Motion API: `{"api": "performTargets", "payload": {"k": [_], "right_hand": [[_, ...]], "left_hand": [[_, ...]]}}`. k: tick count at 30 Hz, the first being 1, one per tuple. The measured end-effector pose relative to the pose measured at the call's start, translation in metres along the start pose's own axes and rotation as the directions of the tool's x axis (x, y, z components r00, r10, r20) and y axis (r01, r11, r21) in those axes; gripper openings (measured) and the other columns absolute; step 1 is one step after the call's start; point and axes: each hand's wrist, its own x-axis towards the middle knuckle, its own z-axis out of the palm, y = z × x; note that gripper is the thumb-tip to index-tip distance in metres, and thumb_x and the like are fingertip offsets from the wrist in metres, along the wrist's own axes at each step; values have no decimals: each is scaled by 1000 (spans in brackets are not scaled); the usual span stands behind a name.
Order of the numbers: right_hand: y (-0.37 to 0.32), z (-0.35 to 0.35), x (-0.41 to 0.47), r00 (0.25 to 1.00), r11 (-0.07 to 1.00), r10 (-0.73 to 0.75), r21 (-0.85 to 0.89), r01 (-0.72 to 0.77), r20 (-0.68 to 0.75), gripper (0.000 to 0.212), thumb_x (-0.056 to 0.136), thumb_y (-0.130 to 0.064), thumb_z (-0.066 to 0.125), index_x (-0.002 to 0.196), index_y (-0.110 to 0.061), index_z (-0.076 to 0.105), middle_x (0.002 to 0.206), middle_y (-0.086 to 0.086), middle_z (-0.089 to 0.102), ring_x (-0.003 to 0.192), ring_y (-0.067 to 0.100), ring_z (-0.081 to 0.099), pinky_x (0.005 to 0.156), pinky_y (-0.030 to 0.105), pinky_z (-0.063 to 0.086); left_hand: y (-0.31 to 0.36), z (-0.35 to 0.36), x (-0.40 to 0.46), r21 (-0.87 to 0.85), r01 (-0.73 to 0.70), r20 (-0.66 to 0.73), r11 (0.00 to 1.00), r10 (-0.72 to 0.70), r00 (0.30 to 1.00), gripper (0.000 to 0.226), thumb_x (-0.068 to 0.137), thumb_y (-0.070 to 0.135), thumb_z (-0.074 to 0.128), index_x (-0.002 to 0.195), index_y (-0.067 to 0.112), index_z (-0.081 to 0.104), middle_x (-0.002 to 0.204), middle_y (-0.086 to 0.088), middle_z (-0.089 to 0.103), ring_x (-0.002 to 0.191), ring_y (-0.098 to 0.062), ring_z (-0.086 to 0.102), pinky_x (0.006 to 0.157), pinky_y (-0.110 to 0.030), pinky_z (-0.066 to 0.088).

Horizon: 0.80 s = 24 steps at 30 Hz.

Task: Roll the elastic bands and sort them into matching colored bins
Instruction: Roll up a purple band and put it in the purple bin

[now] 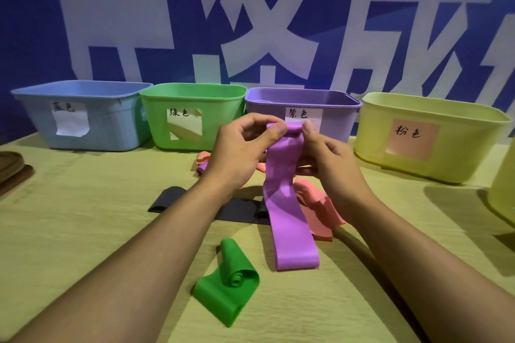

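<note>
Your left hand [237, 150] and right hand [326, 153] are both raised above the table, each pinching the top end of the wide purple elastic band [287, 203] between thumb and fingertips, the thumbs close together at the band's upper edge. That edge is already curled over, so by the look of it you are at the start of rolling this band. The rest hangs down from your fingers in a long flat strip, and its lower looped end rests on the pale wooden table [83, 231] between your forearms.

The next move calls for you to keep turning the curl downward with even pressure from both thumbs, so the roll stays tight and straight; the material looks springy and may unwind if you loosen either pinch.

Directly behind your hands stands the purple plastic bin with a white label [334, 117], the matching home for this band once rolled. To its left are the green plastic bin [217, 108] and the blue plastic bin [111, 120]; to its right, the yellow plastic bin with a pink label [459, 142].

Still unsorted on the table are a loosely rolled green elastic band [225, 287], a flat black elastic band [172, 199] and a crumpled pink elastic band [320, 209].
</note>
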Motion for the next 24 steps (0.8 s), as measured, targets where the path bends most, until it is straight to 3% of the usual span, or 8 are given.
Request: {"api": "performTargets", "payload": {"k": [2,7,10,13,16,21,24], "right_hand": [[-2,1,-1,1000,1000,15,-8,-15,1,44,103,-54,43,109,-25,76,97,3,80,91,20,76,78,33,63],[-5,1,-2,999,1000,24,-8,-24,-22,42,104,-50,45,100,-23,78,86,2,79,77,17,76,68,29,62],[-6,1,-2,999,1000,15,0,-15,-40,39,102,-50,49,98,-27,80,84,4,77,75,16,74,61,28,60],[-5,1,-1,998,1000,7,-10,-7,-55,38,100,-51,51,102,-27,81,87,5,77,82,20,74,64,31,62],[-4,0,0,997,1000,6,-10,-7,-81,37,99,-48,55,101,-23,81,84,8,75,78,18,73,66,34,61],[0,-2,2,996,1000,-19,-15,18,-83,32,99,-41,59,102,-18,80,91,8,78,92,32,72,71,39,62],[1,-3,3,996,999,-37,-29,35,-83,27,100,-37,60,101,-18,79,93,5,78,93,30,73,72,38,61]], "left_hand": [[-1,-1,0,14,-17,-6,1000,17,1000,12,92,19,75,104,21,75,101,-1,79,95,-21,76,79,-53,63],[-4,-2,3,33,-55,2,998,55,998,18,89,9,77,103,21,75,101,0,78,98,-16,74,87,-37,62],[-6,-1,3,41,-65,14,997,65,998,22,86,7,79,100,23,75,101,-1,78,99,-17,74,89,-37,61],[-8,-1,4,54,-83,23,995,82,996,23,85,6,81,100,22,75,102,-1,78,101,-19,74,93,-41,60],[-9,-2,5,61,-96,36,994,94,995,25,84,6,82,99,24,75,103,-1,78,102,-20,74,94,-43,59],[-9,-2,3,39,-101,53,994,99,994,27,83,2,82,100,22,75,104,-3,78,103,-20,74,94,-42,59],[-8,-2,3,5,-98,71,995,97,993,28,84,1,80,107,16,73,109,-6,77,105,-22,73,94,-39,59]]}}
